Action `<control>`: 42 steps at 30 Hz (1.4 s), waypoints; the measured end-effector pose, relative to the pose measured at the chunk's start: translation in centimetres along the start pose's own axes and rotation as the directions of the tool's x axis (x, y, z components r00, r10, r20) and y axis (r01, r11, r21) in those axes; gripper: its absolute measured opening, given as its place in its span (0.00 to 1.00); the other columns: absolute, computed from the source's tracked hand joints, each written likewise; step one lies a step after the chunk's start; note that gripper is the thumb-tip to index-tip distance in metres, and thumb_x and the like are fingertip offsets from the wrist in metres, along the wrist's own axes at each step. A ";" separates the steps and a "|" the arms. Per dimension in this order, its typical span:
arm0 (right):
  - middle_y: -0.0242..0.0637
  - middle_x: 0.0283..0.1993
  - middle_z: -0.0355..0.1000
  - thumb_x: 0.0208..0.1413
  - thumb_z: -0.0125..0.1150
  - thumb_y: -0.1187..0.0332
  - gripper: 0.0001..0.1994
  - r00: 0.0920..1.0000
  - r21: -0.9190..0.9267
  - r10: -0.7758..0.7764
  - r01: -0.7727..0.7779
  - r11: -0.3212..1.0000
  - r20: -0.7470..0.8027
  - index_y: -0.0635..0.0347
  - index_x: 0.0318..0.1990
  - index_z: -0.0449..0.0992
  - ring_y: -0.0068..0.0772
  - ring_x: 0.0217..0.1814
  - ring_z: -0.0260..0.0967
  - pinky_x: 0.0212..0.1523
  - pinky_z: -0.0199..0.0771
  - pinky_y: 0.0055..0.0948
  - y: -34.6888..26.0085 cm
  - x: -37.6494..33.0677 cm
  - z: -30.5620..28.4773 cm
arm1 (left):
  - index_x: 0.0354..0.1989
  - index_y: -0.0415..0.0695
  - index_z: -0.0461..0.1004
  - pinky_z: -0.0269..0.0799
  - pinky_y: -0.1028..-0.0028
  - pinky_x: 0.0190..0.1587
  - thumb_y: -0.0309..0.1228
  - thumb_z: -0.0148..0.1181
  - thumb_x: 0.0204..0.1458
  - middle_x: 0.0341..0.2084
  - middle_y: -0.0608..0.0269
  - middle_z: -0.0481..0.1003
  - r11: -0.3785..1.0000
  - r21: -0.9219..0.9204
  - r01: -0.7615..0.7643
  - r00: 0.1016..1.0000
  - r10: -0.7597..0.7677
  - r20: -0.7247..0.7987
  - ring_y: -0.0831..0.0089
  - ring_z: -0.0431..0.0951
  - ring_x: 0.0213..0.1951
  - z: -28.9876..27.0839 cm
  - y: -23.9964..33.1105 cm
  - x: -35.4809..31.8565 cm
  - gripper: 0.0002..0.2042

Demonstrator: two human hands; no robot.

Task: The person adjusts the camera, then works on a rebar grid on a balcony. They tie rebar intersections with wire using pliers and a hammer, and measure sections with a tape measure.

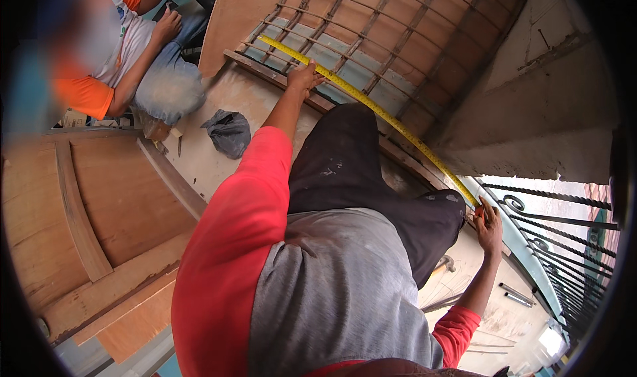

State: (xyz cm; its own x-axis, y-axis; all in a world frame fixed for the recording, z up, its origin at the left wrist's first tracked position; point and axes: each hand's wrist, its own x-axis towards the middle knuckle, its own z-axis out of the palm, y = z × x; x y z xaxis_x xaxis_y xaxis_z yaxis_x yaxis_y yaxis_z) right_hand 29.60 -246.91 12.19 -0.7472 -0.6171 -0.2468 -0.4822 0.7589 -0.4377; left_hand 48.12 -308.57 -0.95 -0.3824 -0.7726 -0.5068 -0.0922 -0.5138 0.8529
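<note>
A yellow tape measure [385, 115] is drawn out in a long diagonal over a grid of steel bars [361, 29] and a wooden edge strip [265, 72]. My left hand [304, 78] has its fingers closed at the blade, a short way from the free end, which lies over the bars. At the other end, my right hand [490, 226] grips the reddish case, mostly hidden by the fingers, close to the metal railing. Between my hands the blade runs nearly straight, past my knees in dark trousers.
A co-worker in jeans [169, 88] sits at the far left, near a black plastic bag [227, 133]. Framed wooden panels [119, 198] lie at left. A concrete beam [531, 131] and twisted-bar railing [557, 192] bound the right. A hammer [448, 264] and metal tubes [517, 295] lie near my right arm.
</note>
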 end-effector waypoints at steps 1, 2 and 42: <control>0.48 0.47 0.72 0.53 0.58 0.69 0.28 1.000 -0.014 0.005 -0.005 1.000 -0.010 0.49 0.66 0.72 0.49 0.50 0.70 0.56 0.71 0.40 1.2 -0.2 0.0 | 0.56 0.31 0.71 0.85 0.75 0.38 0.43 0.59 0.65 0.45 0.50 0.77 1.000 -0.009 -0.001 0.999 0.000 -0.053 0.65 0.82 0.43 -1.0 0.2 0.8 0.24; 0.48 0.48 0.71 0.53 0.58 0.71 0.29 1.000 -0.017 0.018 -0.018 1.000 -0.004 0.49 0.66 0.72 0.48 0.51 0.70 0.57 0.70 0.40 2.1 -0.3 -0.1 | 0.56 0.30 0.70 0.86 0.75 0.38 0.43 0.59 0.64 0.45 0.49 0.77 1.000 -0.018 -0.008 0.994 0.006 -0.106 0.64 0.82 0.43 -2.3 0.9 1.8 0.25; 0.52 0.46 0.76 0.56 0.56 0.61 0.19 0.996 -0.005 -0.025 0.025 1.000 0.086 0.52 0.54 0.80 0.53 0.49 0.75 0.53 0.75 0.41 4.5 6.0 4.1 | 0.43 0.42 0.81 0.77 0.81 0.28 0.43 0.66 0.60 0.38 0.63 0.84 0.973 0.216 0.080 0.956 -0.014 -0.292 0.74 0.85 0.35 -15.1 -1.3 9.0 0.15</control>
State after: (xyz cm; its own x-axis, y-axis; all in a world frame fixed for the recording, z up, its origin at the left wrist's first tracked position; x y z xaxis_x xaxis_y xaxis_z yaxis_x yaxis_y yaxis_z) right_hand 24.77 -248.04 5.18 -0.6932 -0.6511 -0.3090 -0.5032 0.7442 -0.4393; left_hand 58.72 -320.46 -8.52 -0.0961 -0.8405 -0.5332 -0.3188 -0.4815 0.8164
